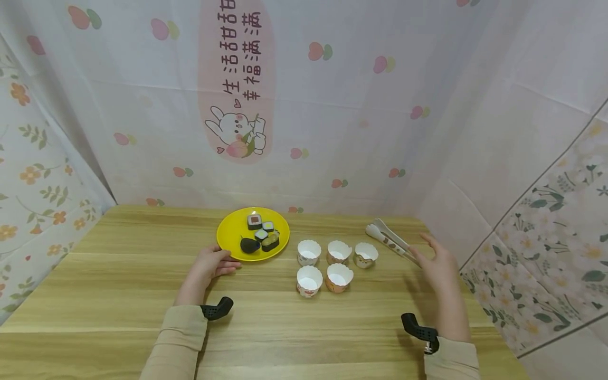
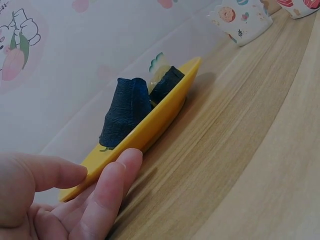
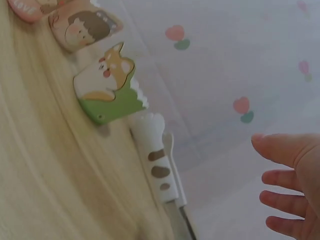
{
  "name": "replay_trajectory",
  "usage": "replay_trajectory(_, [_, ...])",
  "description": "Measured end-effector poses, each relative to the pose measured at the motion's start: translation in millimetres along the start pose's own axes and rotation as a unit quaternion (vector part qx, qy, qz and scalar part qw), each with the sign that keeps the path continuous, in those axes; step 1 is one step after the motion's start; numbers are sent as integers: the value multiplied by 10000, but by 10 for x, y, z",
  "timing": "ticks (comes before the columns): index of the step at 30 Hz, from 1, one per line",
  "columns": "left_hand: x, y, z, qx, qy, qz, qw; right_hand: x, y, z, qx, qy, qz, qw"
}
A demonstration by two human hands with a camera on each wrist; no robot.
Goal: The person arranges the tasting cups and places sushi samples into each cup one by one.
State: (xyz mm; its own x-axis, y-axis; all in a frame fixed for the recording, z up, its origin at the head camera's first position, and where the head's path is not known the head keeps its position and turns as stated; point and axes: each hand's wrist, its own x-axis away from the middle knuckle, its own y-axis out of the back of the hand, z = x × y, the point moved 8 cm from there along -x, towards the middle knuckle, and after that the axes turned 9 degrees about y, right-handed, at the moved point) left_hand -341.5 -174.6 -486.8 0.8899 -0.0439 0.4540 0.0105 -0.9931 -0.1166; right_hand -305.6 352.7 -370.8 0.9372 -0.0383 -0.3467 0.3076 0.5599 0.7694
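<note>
In the head view, my left hand (image 1: 209, 266) is at the near-left rim of a yellow plate (image 1: 230, 227). The left wrist view shows the thumb over the rim and fingers beneath, pinching the plate's edge. On it lie several toy sushi pieces: a square roll (image 1: 254, 221), two smaller rolls, a dark seaweed-wrapped cone (image 2: 125, 112) and a topped piece (image 1: 271, 241). My right hand (image 1: 438, 266) hovers above the handle end of white tongs (image 1: 390, 240), fingers spread and holding nothing. In the right wrist view, a gap separates it from the tongs' brown-spotted arm (image 3: 159, 165).
Several paper baking cups stand upright in two rows between plate and tongs, among them a front-left cup (image 1: 309, 282) and a dog-patterned cup (image 3: 107, 87). A patterned curtain (image 1: 304, 132) hangs behind the wooden table (image 1: 285, 332); another fabric sheet (image 1: 560, 227) closes off the right.
</note>
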Motion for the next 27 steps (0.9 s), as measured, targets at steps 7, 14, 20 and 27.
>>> replay_trajectory(7, [7, -5, -4, -16, -21, 15, 10000, -12, -109, -177, 149, 65, 293, 9994])
replay_trajectory(14, [10, 4, -5, -12, 3, -64, 10000, -6, -194, -314, 413, 399, 430, 9974])
replay_trajectory(20, [5, 0, 3, -35, -7, -61, 10000, 29, -299, -482, 411, 367, 684, 9961])
replay_trajectory(27, [11, 0, 8, -23, 6, -61, 10000, 63, -392, -586, 553, 284, 912, 9939])
